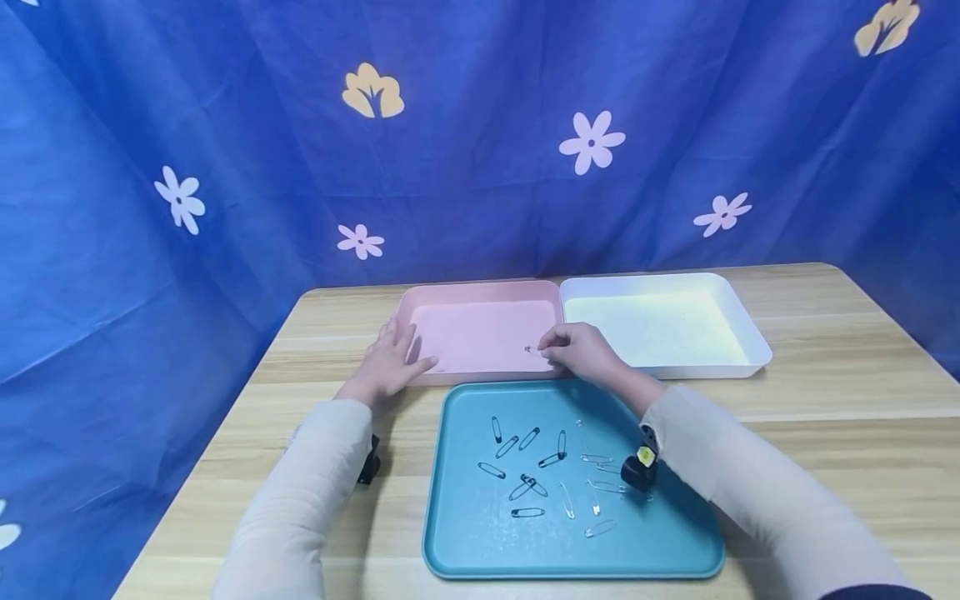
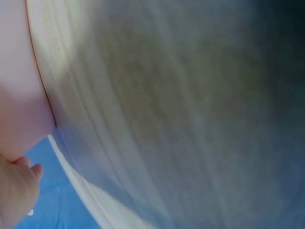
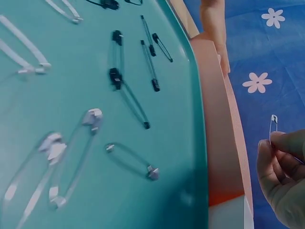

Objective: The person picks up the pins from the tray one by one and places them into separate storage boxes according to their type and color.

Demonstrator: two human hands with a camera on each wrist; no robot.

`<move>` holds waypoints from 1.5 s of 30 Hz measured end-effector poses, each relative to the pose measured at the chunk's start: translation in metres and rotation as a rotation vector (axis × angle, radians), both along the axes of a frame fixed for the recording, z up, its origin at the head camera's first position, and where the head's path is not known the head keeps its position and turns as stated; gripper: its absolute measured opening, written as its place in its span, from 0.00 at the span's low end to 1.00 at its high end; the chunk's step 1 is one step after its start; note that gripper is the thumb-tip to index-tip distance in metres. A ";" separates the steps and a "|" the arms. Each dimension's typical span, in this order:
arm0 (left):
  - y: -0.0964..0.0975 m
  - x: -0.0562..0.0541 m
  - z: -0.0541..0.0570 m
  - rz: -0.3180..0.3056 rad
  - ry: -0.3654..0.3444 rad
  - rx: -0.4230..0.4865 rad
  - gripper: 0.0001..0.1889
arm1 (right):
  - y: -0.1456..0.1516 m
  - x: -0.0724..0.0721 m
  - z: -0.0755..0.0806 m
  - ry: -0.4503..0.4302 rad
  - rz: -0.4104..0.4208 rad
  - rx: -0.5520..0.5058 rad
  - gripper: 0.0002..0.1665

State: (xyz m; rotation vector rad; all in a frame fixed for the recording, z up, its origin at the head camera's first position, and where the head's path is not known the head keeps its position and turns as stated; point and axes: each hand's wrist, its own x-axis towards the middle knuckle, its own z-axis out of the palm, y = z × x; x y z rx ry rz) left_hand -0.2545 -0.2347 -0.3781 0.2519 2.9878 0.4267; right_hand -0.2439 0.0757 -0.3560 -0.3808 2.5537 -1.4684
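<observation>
Between thumb and fingertips my right hand (image 1: 583,352) pinches a silver safety pin (image 3: 274,119), over the near right part of the pink tray (image 1: 487,327). The right wrist view shows the pin pointing away from the fingertips. My left hand (image 1: 384,367) lies at the pink tray's left side with fingers spread and nothing in its grip. Below the hands, a teal tray (image 1: 480,546) bears several black safety pins (image 1: 491,471) towards its left and several silver safety pins (image 1: 601,528) towards its right. My right forearm hides part of the teal tray.
A white tray (image 1: 652,321) stands against the pink one, on its right. All three trays are on a light wooden table (image 1: 840,367). Behind the table hangs a blue cloth (image 1: 465,167) with flower prints. The left wrist view shows mostly blurred tabletop.
</observation>
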 end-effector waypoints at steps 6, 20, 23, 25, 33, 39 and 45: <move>0.001 -0.001 0.002 -0.004 0.003 -0.010 0.44 | -0.015 -0.012 0.002 -0.011 -0.017 -0.076 0.07; 0.001 0.001 -0.001 -0.002 0.010 -0.003 0.47 | -0.051 -0.033 -0.019 -0.023 -0.063 -0.062 0.06; 0.001 0.001 -0.001 0.002 0.005 -0.006 0.47 | -0.056 -0.037 -0.020 -0.039 -0.079 -0.021 0.06; 0.000 0.001 -0.001 0.007 0.009 -0.017 0.47 | -0.060 -0.039 -0.019 -0.060 -0.080 -0.014 0.06; 0.000 0.002 0.001 0.009 0.002 -0.001 0.47 | -0.073 -0.044 -0.023 -0.128 -0.067 -0.052 0.08; 0.000 0.002 0.001 0.012 0.007 0.004 0.46 | -0.080 -0.047 -0.026 -0.085 -0.071 0.019 0.07; 0.000 0.002 0.000 0.009 0.007 -0.009 0.46 | -0.084 -0.049 -0.029 -0.084 -0.067 0.032 0.08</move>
